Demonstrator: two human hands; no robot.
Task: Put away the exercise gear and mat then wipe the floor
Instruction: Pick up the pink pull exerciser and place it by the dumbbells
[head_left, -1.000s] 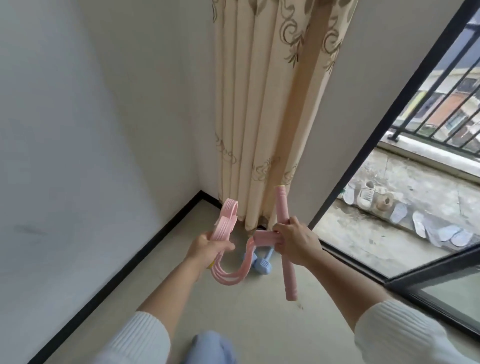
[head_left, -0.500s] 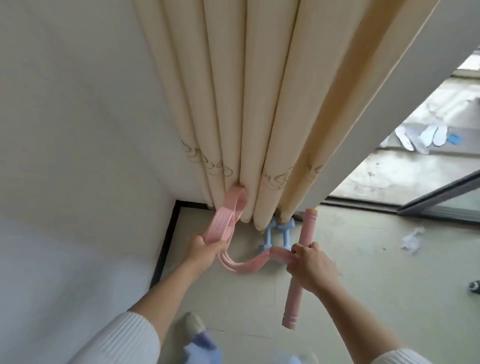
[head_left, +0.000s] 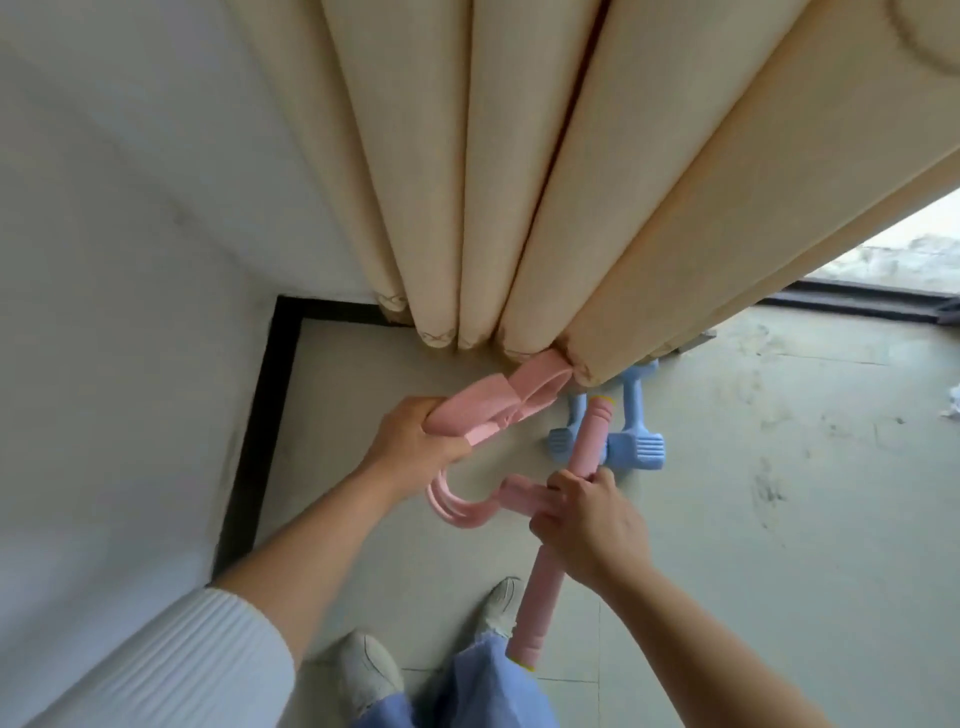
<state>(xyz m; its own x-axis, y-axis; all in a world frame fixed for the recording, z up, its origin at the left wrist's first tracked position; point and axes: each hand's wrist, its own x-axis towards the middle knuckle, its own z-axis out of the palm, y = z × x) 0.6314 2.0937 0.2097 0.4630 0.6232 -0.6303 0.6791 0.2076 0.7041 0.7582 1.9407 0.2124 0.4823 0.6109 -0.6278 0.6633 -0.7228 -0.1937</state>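
Floor corner under curtain: pink pedal puller gripped by left hand and right hand; pedal end risks snagging curtain hem

Matt pink foam handle, ribbed blue dumbbells, cloth curtain.

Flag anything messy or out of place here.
A crumpled white scrap lies at the right edge of the floor, and dark scuff marks streak the floor near it. The loop end of the pink resistance band sits against the hem of the curtain. Nothing looks broken or spilled.
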